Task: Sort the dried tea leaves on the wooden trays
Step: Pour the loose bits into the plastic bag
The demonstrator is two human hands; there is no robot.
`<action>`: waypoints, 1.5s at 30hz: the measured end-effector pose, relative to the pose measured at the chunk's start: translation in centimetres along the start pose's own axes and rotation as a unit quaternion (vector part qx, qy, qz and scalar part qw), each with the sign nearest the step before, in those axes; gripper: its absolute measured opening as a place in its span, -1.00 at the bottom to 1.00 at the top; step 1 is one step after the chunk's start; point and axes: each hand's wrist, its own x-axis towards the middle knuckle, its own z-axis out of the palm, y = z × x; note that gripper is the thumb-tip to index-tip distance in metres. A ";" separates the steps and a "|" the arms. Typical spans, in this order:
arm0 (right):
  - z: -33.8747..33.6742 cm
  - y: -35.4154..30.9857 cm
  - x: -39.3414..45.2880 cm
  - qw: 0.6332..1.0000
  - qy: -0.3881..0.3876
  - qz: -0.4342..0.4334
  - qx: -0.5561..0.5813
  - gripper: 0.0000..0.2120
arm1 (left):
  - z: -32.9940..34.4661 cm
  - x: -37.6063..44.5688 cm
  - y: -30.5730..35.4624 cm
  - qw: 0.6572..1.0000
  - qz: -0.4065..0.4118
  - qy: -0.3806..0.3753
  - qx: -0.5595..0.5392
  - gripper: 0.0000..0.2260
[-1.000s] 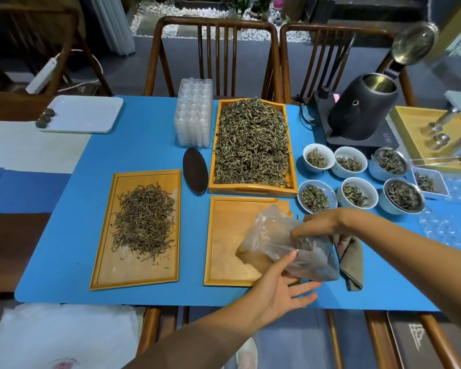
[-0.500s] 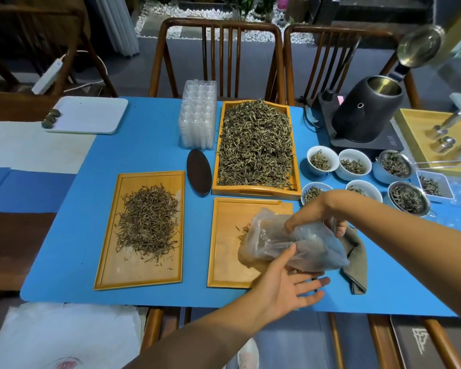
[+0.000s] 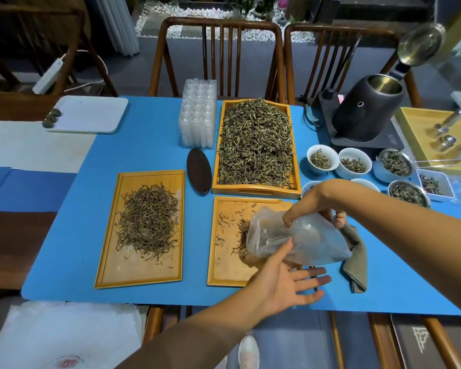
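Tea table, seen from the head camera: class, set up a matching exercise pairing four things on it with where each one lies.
Things:
1. plastic bag
2. kettle
3. white tray
4. grey cloth

Places:
A. far left
B. held in both hands over the near tray
C. far right, lid open
D. on the blue mat, right of the near tray

Pairs: 1-B, 2-C, 3-A, 4-D

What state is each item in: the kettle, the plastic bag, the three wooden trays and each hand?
Kettle: lid open.
Plastic bag: tipped, spilling leaves.
Near tray: few scattered leaves.
Left tray: loose pile.
Far tray: heaped full.
Right hand: gripping bag.
Left hand: open, supporting bag.
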 end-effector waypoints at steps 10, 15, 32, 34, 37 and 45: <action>-0.1 -0.3 -0.4 1.000 0.011 0.009 -0.013 -0.42 | 0.3 0.0 -0.4 1.000 -0.005 -0.012 0.002 -0.38; -0.3 0.0 -0.2 0.999 0.030 -0.010 0.008 -0.38 | 0.4 0.1 0.2 1.000 0.019 -0.010 -0.016 -0.38; -0.7 0.8 -0.5 0.999 0.042 -0.015 0.016 -0.29 | 1.0 0.3 0.2 1.000 0.009 -0.011 -0.012 -0.41; -0.8 0.7 -0.4 0.998 0.045 -0.036 0.024 -0.29 | 1.0 0.3 0.8 0.999 0.028 -0.003 -0.018 -0.38; -0.7 0.4 -0.3 0.998 0.045 -0.040 0.030 -0.27 | 0.8 0.1 1.3 0.999 0.041 0.005 -0.020 -0.40; -0.7 0.6 -0.1 1.000 0.030 0.002 -0.009 -0.34 | 0.5 0.2 -0.2 1.000 -0.005 -0.003 -0.008 -0.41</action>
